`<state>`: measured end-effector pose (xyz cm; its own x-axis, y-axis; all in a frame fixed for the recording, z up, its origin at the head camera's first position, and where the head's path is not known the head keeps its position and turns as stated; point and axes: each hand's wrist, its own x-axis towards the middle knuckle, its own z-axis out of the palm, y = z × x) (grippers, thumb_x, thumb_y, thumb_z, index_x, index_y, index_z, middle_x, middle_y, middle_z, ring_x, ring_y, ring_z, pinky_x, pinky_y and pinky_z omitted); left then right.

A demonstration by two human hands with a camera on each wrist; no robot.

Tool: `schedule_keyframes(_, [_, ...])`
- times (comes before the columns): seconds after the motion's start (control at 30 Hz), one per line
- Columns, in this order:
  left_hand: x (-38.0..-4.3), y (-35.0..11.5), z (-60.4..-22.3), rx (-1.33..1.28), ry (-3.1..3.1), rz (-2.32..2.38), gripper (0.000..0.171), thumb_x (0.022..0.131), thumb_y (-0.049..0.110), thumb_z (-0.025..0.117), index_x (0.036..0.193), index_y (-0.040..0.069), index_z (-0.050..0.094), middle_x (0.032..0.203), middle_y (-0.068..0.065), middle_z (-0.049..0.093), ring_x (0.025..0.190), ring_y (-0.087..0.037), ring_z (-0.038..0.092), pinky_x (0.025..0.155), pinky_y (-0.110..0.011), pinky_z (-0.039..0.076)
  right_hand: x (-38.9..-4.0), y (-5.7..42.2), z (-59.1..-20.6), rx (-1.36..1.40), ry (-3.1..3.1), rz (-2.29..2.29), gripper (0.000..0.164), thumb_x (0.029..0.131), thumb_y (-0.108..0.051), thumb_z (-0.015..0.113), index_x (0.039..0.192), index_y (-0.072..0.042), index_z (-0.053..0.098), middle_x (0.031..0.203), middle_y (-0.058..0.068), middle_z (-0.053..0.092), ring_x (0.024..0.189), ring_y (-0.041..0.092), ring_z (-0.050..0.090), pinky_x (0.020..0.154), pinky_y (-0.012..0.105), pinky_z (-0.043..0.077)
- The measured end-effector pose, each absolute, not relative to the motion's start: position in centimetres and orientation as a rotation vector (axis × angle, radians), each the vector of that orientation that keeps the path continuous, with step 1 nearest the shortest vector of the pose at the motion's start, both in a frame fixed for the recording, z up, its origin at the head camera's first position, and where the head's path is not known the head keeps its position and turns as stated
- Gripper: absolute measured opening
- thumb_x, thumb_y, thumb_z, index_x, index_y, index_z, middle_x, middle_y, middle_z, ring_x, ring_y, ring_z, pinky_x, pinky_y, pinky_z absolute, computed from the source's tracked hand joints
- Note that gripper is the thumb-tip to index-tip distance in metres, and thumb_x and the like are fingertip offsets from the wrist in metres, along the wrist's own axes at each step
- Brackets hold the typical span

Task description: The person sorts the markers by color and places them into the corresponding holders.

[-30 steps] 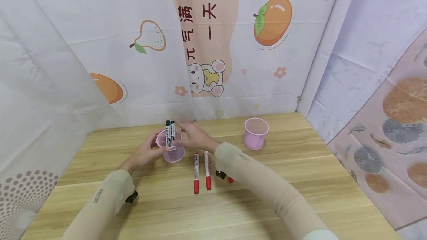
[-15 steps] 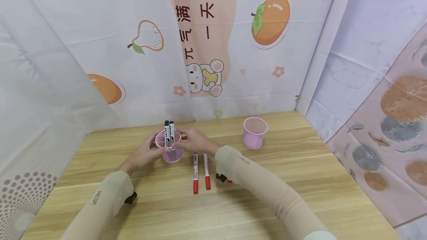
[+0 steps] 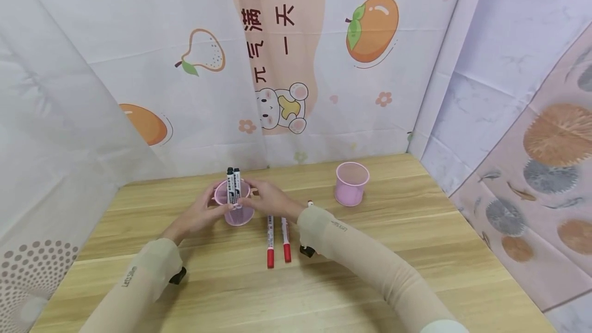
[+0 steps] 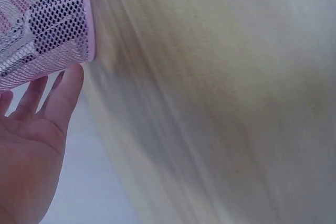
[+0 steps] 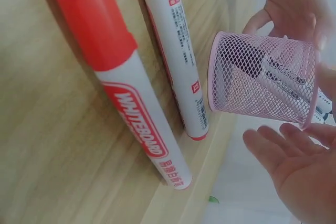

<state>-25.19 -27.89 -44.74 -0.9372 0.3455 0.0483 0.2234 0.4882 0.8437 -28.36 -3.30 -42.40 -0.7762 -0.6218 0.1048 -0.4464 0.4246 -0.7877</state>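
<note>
Still, both hands (image 3: pixel 201 213) (image 3: pixel 272 200) at pink marker cup (image 3: pixel 239 217), right fingers (image 3: pixel 257 184) now lower.

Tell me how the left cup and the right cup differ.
The left cup has black-and-white markers sticking up; nothing rises above the right cup's rim. The left hand and right hand surround the left cup; the right cup stands untouched. Both are pink with round rims.

Looks like a curtained-off indoor corner, shown by a wood-grain desk (image 3: pixel 222 281) bordered by hanging fabric (image 3: pixel 333 81) printed with cartoon fruit (image 3: pixel 372 29).
</note>
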Motion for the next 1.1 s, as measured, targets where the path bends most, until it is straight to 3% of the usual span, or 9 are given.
schedule_keyframes(0.2, [-24.9,-27.9,-42.9,0.526,2.78,1.21,0.092,0.092,0.044,0.074,0.159,0.008,0.023,0.151,-0.024,0.043,0.131,-0.05,0.046,0.101,-0.069,0.042,-28.1,-1.3,-41.0,-0.976,2.544,-1.036,0.065,0.099,-0.038,0.066,0.154,-0.013,0.042,0.153,0.007,0.048,0.14,0.022,0.045,0.115,0.038,0.037])
schedule_keyframes(0.33, [-24.5,-27.6,-41.1,0.646,3.003,0.911,0.095,0.085,0.045,0.08,0.157,0.008,0.03,0.149,-0.025,0.046,0.13,-0.05,0.048,0.097,-0.071,0.043,-28.2,1.7,-39.6,-1.027,2.482,-0.812,0.057,0.102,-0.037,0.06,0.15,-0.009,0.048,0.151,0.01,0.05,0.139,0.025,0.046,0.115,0.041,0.037])
schedule_keyframes(0.5, [-24.0,-26.4,-39.1,0.944,3.286,0.708,0.074,0.08,0.029,0.082,0.141,0.002,0.051,0.141,-0.022,0.05,0.128,-0.044,0.048,0.1,-0.066,0.045,-28.4,5.8,-37.7,-1.123,2.3,-0.579,0.051,0.105,-0.031,0.055,0.148,-0.005,0.049,0.148,0.011,0.053,0.137,0.025,0.048,0.115,0.042,0.037])
schedule_keyframes(0.6, [-23.5,-24.8,-37.9,1.093,3.36,0.717,0.055,0.082,0.02,0.079,0.13,0.001,0.06,0.134,-0.019,0.055,0.126,-0.041,0.049,0.1,-0.062,0.045,-28.2,8.3,-36.6,-1.047,2.238,-0.644,0.052,0.103,-0.031,0.06,0.148,-0.007,0.05,0.144,0.01,0.056,0.134,0.023,0.051,0.112,0.038,0.04])
schedule_keyframes(0.77, [-22.2,-21.3,-37.0,1.205,3.279,0.746,0.034,0.086,0.016,0.076,0.117,0.005,0.067,0.112,-0.01,0.065,0.095,-0.029,0.064,0.078,-0.043,0.058,-27.7,11.8,-35.0,-1.113,2.328,-0.942,0.046,0.1,-0.02,0.066,0.143,-0.005,0.056,0.136,0.009,0.063,0.125,0.021,0.06,0.105,0.033,0.048])
schedule_keyframes(0.83, [-21.6,-19.9,-37.0,1.2,3.168,0.803,0.03,0.087,0.015,0.074,0.114,0.006,0.067,0.103,-0.007,0.067,0.085,-0.024,0.065,0.072,-0.037,0.058,-27.4,13.3,-34.3,-1.217,2.451,-1.015,0.046,0.099,-0.016,0.067,0.141,-0.001,0.057,0.136,0.012,0.063,0.125,0.024,0.06,0.106,0.038,0.048])
schedule_keyframes(0.93, [-21.1,-18.3,-37.5,1.077,2.944,0.907,0.027,0.089,0.015,0.071,0.114,0.006,0.066,0.101,-0.004,0.067,0.086,-0.022,0.065,0.075,-0.034,0.057,-27.1,15.6,-33.6,-1.235,2.66,-1.064,0.052,0.096,-0.019,0.072,0.141,0.0,0.056,0.141,0.013,0.06,0.13,0.029,0.055,0.111,0.046,0.043])
schedule_keyframes(1.1, [-21.0,-17.0,-39.0,0.74,2.649,0.98,0.038,0.091,0.029,0.073,0.12,0.007,0.062,0.105,-0.005,0.064,0.088,-0.017,0.063,0.077,-0.034,0.054,-26.8,18.9,-35.0,-0.999,2.844,-1.15,0.073,0.09,-0.027,0.079,0.15,-0.003,0.046,0.153,0.015,0.047,0.143,0.033,0.039,0.117,0.054,0.031])
